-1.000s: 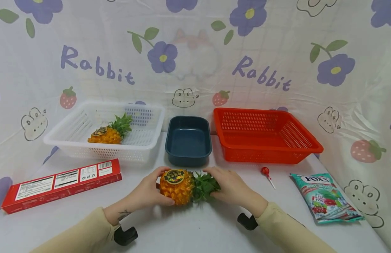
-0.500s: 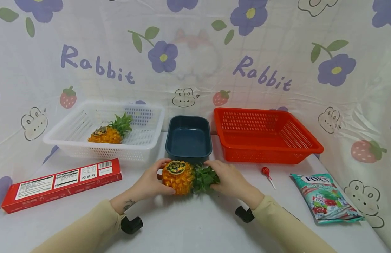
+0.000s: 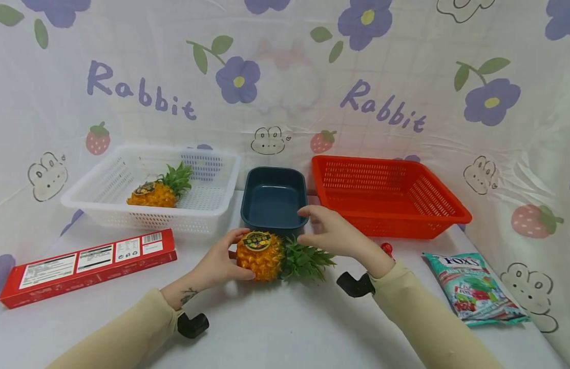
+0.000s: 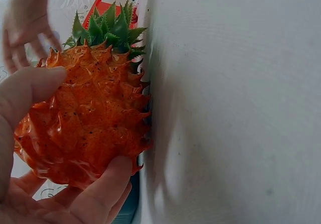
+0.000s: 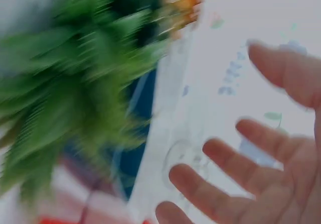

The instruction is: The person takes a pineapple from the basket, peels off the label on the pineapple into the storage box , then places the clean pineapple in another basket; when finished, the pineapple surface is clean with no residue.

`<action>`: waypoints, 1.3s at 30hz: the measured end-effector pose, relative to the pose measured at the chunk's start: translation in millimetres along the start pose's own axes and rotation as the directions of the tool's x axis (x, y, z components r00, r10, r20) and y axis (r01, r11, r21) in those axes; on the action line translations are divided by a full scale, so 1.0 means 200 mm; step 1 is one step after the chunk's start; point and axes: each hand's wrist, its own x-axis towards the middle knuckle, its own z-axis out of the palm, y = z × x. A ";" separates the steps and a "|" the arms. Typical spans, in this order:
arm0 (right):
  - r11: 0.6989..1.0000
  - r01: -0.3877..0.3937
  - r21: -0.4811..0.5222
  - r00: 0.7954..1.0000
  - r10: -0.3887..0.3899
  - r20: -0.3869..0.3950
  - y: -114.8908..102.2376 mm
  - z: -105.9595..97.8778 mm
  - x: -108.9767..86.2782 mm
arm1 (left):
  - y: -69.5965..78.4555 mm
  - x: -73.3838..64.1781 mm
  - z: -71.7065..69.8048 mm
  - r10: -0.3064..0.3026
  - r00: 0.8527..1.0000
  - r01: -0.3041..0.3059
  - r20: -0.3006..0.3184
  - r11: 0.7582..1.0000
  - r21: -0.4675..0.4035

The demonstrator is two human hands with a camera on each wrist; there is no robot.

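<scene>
An orange pineapple (image 3: 261, 264) with a black label and a green crown (image 3: 305, 260) lies on its side in front of the dark blue tub (image 3: 274, 225). My left hand (image 3: 220, 261) grips the fruit's base end; in the left wrist view its thumb and fingers (image 4: 103, 189) curl round the spiky body. Above the crown, my right hand (image 3: 333, 230) hovers apart from the leaves near the tub's right front corner. Its fingers (image 5: 200, 189) are spread with nothing between them in the right wrist view, where the crown looks blurred.
A white basket (image 3: 128, 211) with another pineapple (image 3: 153, 196) stands at the left. At the right is a red basket (image 3: 381, 226). A red box (image 3: 88, 266) lies front left; a lollipop (image 3: 386, 249), partly hidden by my right arm, and a Fox's candy bag (image 3: 473, 289) lie right.
The pineapple and both hands shifted slightly toward the tub. Then my right hand let go of the crown and rose up and away from it; my left hand stayed on the fruit.
</scene>
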 end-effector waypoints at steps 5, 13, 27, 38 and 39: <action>0.997 -0.075 0.036 0.995 0.077 -0.066 -0.13 0.02 0.11 | 0.00 0.00 -0.01 0.005 1.000 -0.005 0.000 1.000 0.013; 0.963 -0.213 -0.165 0.976 0.219 0.017 -0.23 0.16 0.24 | 0.00 0.00 0.00 0.029 1.000 -0.029 0.013 1.000 0.007; 0.954 -0.215 -0.210 0.977 0.210 -0.045 -0.28 0.23 0.25 | -0.01 0.00 -0.01 0.067 0.998 -0.067 0.018 0.997 0.030; 0.960 -0.221 -0.174 0.974 0.207 -0.096 -0.31 0.24 0.25 | -0.01 -0.01 0.00 0.051 0.999 -0.051 0.006 0.998 0.021; 0.960 -0.221 -0.170 0.973 0.205 -0.103 -0.32 0.24 0.25 | -0.01 -0.01 0.00 0.050 0.999 -0.050 0.008 0.999 0.019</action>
